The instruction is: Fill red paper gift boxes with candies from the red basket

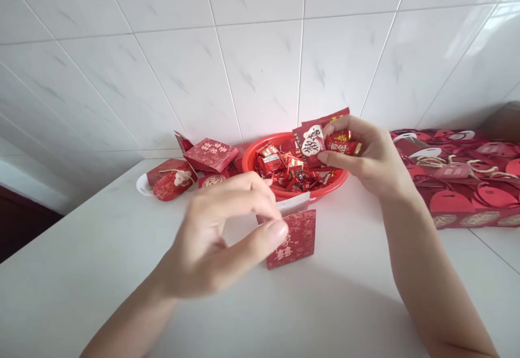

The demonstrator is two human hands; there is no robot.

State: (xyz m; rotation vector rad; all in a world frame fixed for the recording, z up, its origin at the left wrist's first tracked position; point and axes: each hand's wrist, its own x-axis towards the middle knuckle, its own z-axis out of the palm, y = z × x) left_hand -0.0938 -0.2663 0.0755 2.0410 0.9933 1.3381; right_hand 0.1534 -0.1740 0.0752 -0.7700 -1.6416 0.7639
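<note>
My right hand (365, 155) pinches several red candy packets (312, 144) above the right part of a red plastic basket (333, 186). Wrapped candies (280, 166) fill the basket. In front of it an open red paper box (300, 239) with gold print stands on the white table. My left hand (231, 228) hovers before the box's left side, thumb and fingers curled towards each other; whether something small is between the fingertips cannot be made out.
Red boxes (211, 155) and a rounded red packet (174, 184) lie at the back left. Many red boxes with twine (455, 171) stand in rows at the right. A tiled wall (260, 65) rises behind the white table (101, 255).
</note>
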